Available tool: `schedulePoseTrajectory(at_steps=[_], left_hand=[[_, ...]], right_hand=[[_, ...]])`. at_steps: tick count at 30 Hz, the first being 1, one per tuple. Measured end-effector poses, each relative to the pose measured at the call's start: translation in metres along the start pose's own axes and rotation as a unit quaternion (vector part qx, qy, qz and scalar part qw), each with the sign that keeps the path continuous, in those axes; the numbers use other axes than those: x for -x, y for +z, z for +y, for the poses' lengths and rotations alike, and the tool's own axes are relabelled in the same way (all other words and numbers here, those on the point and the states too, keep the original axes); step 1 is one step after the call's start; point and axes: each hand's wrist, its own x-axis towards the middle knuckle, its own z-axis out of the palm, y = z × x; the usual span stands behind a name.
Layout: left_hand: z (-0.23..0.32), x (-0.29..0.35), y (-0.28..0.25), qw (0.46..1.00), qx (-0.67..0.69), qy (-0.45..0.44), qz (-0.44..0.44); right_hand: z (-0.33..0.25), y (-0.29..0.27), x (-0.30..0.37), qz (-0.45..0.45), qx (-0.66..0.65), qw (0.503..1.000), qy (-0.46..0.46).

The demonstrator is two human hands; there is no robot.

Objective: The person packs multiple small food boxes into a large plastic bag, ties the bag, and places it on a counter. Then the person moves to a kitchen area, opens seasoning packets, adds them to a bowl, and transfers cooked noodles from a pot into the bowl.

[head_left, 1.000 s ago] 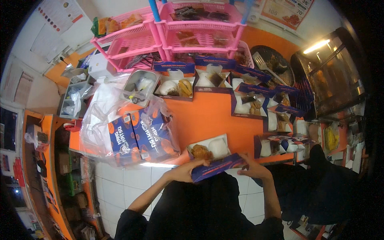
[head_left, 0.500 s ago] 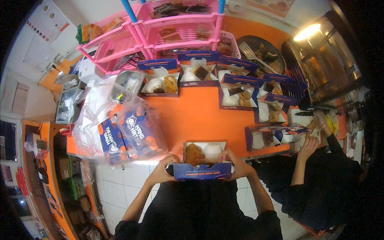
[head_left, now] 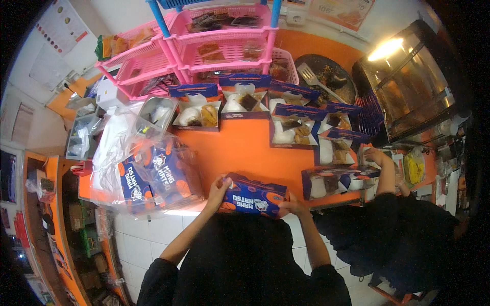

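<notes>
Both my hands hold a dark blue and orange cardboard meal box [head_left: 251, 196] at the table's front edge. Its printed lid lies over the top and hides the food inside. My left hand [head_left: 218, 193] grips the box's left end, fingers bent round the corner. At the opposite end, my right hand [head_left: 293, 205] is closed on the right side near the front corner. Just left of the box, a clear plastic bag [head_left: 173, 186] holds flat blue and orange cartons.
Open meal boxes [head_left: 296, 137] with white portions and fried pieces stand across the back and right of the orange table [head_left: 229, 148]. Behind rises a pink basket rack [head_left: 219, 48]. A co-worker's hand [head_left: 376, 157] reaches over the right side, near a lit glass cabinet [head_left: 408, 86].
The meal box's lid has swung from hanging open on my side to covering the food. My hands still hold the ends. The co-worker's hand has moved away from me, toward the boxes at right.
</notes>
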Motion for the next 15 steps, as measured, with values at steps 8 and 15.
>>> schedulePoseTrajectory(at_steps=[8,15], left_hand=[[0.015,-0.015,0.006,0.947,-0.313,0.069,0.025],[0.023,-0.016,0.008,0.953,-0.278,0.015,-0.116]], right_hand=[[-0.026,0.046,-0.006,0.364,0.478,0.777,-0.188],[-0.017,0.005,-0.004,0.221,0.135,0.966,-0.015]])
